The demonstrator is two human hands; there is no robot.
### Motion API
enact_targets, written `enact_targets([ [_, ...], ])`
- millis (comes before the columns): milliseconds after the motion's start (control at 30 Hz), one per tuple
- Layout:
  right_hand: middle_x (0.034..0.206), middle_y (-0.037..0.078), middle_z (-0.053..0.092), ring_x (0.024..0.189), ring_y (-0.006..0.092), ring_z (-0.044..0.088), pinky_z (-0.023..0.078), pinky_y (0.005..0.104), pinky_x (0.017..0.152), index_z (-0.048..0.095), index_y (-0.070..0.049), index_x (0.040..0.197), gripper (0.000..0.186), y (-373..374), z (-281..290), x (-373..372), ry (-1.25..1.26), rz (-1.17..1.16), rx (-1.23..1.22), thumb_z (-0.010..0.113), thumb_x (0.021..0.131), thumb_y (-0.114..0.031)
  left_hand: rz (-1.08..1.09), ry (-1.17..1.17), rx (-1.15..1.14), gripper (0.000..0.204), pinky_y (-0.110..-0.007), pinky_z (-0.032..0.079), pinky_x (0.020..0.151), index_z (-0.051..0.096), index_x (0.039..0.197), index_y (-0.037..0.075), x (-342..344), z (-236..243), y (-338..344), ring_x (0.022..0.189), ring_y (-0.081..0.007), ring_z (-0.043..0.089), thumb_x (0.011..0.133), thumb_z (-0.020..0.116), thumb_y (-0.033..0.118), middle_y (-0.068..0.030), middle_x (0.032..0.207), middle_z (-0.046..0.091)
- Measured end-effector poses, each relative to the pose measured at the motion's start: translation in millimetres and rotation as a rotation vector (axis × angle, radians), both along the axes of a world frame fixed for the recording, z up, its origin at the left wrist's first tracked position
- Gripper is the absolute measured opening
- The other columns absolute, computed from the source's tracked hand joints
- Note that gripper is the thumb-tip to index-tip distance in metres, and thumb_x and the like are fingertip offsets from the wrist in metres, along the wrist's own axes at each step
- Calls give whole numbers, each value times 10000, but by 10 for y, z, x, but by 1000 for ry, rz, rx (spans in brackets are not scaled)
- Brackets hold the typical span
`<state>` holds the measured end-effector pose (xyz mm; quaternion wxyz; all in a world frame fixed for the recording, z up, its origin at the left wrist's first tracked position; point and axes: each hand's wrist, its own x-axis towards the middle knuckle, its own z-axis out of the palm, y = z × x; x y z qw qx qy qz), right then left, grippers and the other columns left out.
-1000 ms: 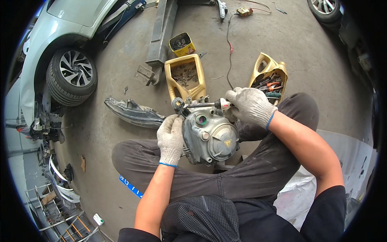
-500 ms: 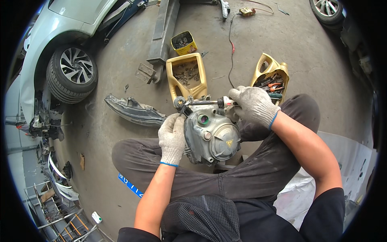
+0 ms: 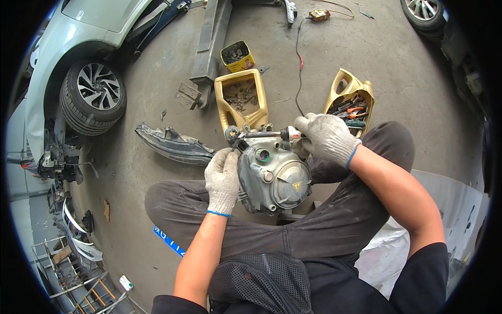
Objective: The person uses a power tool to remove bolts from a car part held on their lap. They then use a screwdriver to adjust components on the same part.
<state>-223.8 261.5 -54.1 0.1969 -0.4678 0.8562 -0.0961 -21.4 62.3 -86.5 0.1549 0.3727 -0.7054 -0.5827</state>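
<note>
A grey headlight housing [image 3: 275, 175] with a round cap and yellow triangular label rests between my bent legs. My right hand [image 3: 325, 133], in a knitted white glove, is closed around the handle of a soldering iron [image 3: 264, 134]. The iron's metal shaft lies level along the housing's far edge, pointing left. At the housing's upper left corner, my gloved left hand [image 3: 221, 174] pinches a small dark piece [image 3: 241, 144] close to the iron's tip. Whether that piece is fixed to the housing cannot be made out.
Beyond the housing stand a cut-open gold jug [image 3: 221, 102] with small parts and a yellow tin [image 3: 242, 65]. Another gold jug [image 3: 339, 96] holds pliers. A thin cable [image 3: 299, 86] runs to a small box [image 3: 320, 15]. A long dark lamp [image 3: 175, 145] lies left, near a car wheel [image 3: 94, 96].
Almost nothing differs. The housing, both hands and the background sit very slightly further left in the picture; both hands keep their grips.
</note>
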Motion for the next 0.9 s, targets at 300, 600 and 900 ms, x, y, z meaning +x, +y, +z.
enact_targets([
  [300, 1005, 151, 693, 967, 324, 706, 570, 461, 776, 644, -91, 1060, 251, 1, -58, 24, 57, 15, -9, 648, 891, -276, 1, -14, 35, 205, -255, 517, 829, 682, 1111, -53, -9, 54, 11, 904, -119, 655, 1005, 601, 103, -75, 995, 725],
  [600, 996, 154, 693, 953, 326, 710, 572, 457, 766, 639, -89, 1057, 238, -11, -66, 41, 72, 12, -18, 642, 898, -266, -2, 4, 47, 209, -253, 518, 828, 679, 1121, -56, -4, 38, 0, 908, -113, 654, 1005, 606, 102, -75, 1001, 724],
  [900, 983, 147, 661, 945, 325, 695, 568, 444, 754, 595, -77, 1069, 292, -13, -117, 47, 67, 0, 11, 718, 861, -241, -20, 5, 40, 210, -255, 519, 840, 675, 1124, -56, -8, 50, 1, 909, -110, 654, 1008, 602, 103, -71, 999, 722],
])
